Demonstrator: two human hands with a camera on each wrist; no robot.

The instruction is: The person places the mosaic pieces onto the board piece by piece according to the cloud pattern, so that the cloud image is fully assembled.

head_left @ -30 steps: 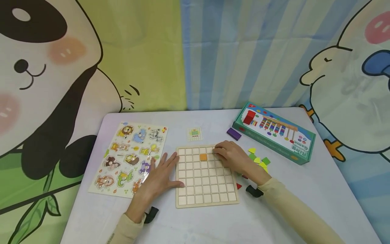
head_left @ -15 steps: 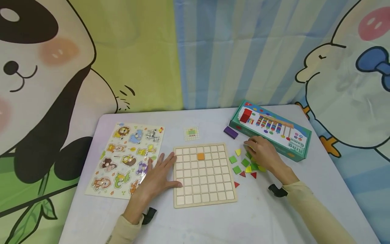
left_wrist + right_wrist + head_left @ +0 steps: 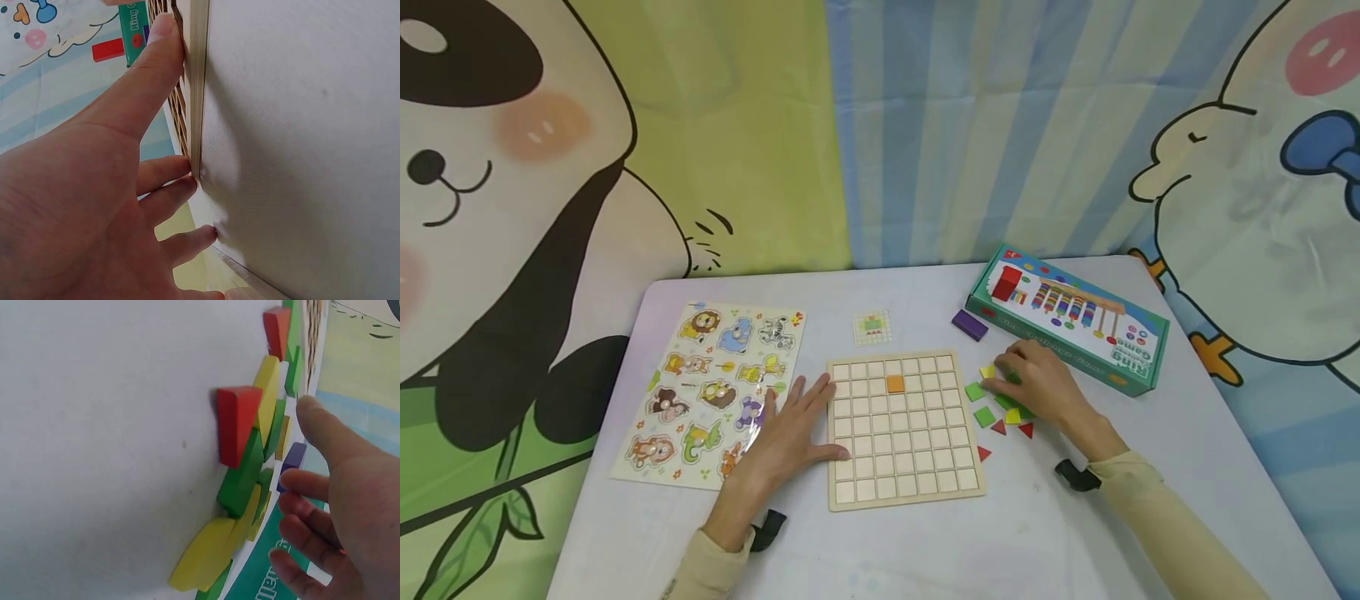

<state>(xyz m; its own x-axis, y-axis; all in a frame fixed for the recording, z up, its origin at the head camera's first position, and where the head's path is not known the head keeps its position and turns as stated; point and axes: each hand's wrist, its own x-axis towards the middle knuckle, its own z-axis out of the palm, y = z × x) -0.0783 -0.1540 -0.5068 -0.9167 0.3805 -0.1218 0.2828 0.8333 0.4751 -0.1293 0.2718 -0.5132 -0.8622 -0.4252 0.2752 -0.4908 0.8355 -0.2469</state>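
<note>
A square wooden grid board (image 3: 904, 503) lies flat on the table, with one orange square tile (image 3: 896, 383) in a cell near its far side. My left hand (image 3: 792, 442) rests at the board's left edge, fingers extended; in the left wrist view the thumb (image 3: 140, 84) lies over the rim. Right of the board, my right hand (image 3: 1047, 385) is over a loose group of green square tiles (image 3: 984, 417), yellow pieces (image 3: 1012, 416) and red triangles (image 3: 1027, 430). In the right wrist view its thumb (image 3: 328, 428) and bent fingers stand apart, with nothing visible between them.
A small pattern card (image 3: 872, 327) lies behind the board. On the left is an animal picture board (image 3: 688, 387), partly under my left hand. A purple block (image 3: 970, 325) and a green game box (image 3: 1067, 321) sit at the back right.
My right hand has gone from the board's upper right corner to the loose tiles, then shifted slightly left over them. The left hand stays at the board's edge.
</note>
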